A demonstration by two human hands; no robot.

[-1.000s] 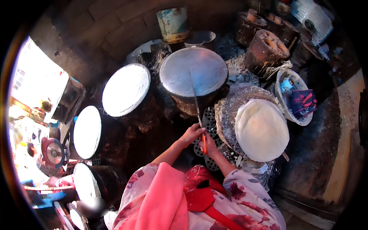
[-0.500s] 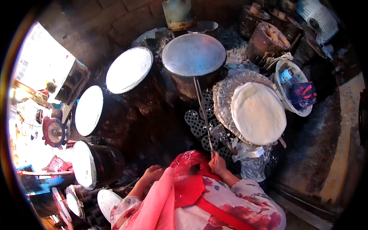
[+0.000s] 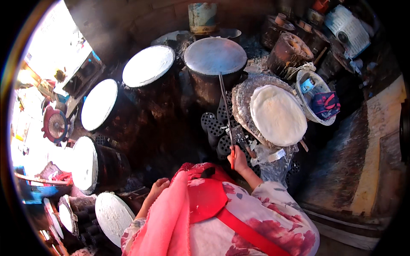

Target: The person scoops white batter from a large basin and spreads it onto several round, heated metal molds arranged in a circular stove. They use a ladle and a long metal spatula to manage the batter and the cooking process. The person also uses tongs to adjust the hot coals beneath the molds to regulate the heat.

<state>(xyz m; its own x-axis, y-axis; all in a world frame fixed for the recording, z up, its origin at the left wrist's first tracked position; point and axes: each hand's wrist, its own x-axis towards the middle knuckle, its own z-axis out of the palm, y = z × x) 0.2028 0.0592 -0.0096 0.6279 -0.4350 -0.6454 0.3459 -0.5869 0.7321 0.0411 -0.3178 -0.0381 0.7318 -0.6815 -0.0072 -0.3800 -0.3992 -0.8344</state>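
Note:
My right hand (image 3: 240, 158) is closed round the red-orange handles of long thin metal tongs (image 3: 226, 109). Their far tips meet the front rim of a round grey griddle (image 3: 215, 55) on a dark drum stove. My left hand (image 3: 159, 187) hangs low by my red apron, fingers curled in, with nothing visible in them. To the right of the tongs, a pale round sheet of dough (image 3: 278, 114) lies on a floury round board (image 3: 245, 96). Below the tongs stand several black coal briquettes with holes (image 3: 225, 145).
White-topped drum stoves (image 3: 148, 66) curve round my left side, with more white discs (image 3: 113, 217) low at the left. Right of the board, a basin (image 3: 302, 79) holds a blue can and a dark cloth bag. Clear plastic (image 3: 273, 170) lies beneath the board; a rusty clay stove (image 3: 291, 49) stands behind.
My right hand has moved slightly up and forward with the tongs, whose tips are nearer the griddle rim. My left hand has drawn left, its fingers more curled. The view has shifted slightly.

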